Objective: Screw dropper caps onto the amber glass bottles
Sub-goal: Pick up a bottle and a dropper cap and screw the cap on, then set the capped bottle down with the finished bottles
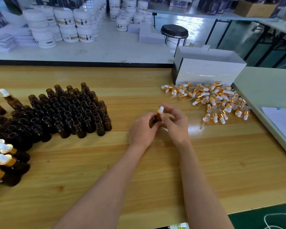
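Mid-twist, by the look of it: the left hand (142,129) gripped a small amber glass bottle (157,118) over the middle of the wooden tabletop (139,171), while the right hand (175,124) pinched its white-bulbed, gold-collared dropper cap (161,110). The next move probably called for a few more turns, then a trip to the capped bottles (5,160) far left. Open amber bottles (69,113) stood left, and loose caps (213,100) lay heaped right, before a white cardboard box (210,70). Neither reach looked blocked.
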